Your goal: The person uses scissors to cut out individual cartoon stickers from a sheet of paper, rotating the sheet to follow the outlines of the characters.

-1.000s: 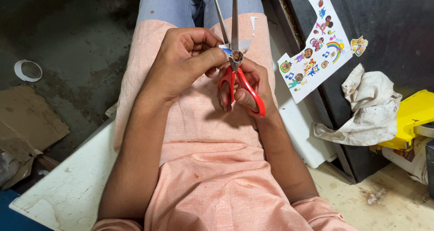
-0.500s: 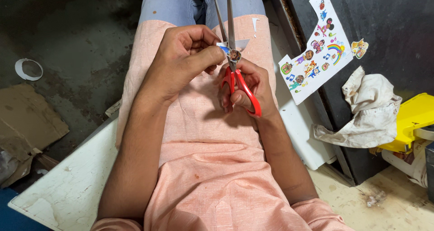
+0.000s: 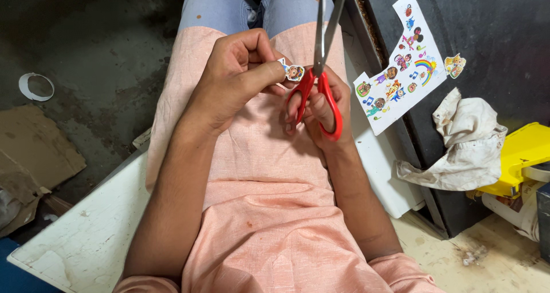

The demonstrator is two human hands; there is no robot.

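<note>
The left hand (image 3: 238, 75) is pinching a little cut-out sticker (image 3: 293, 71) between thumb and fingers, over the lap. The right hand (image 3: 321, 107) is gripping red scissors (image 3: 321, 69), fingers through the handles; the blades are pointing far, a bit apart. A sticker sheet (image 3: 401, 75) is lying to the right, near a white rag (image 3: 458, 144).

Scissors (image 3: 321, 69) blade tips cut off at top edge

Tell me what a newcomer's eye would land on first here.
At centre, the right hand works red-handled scissors, blades slightly open and pointing up, beside a small cartoon sticker pinched in the left hand. To the right, a cut sticker sheet lies on a dark surface, above a crumpled white rag.
</note>
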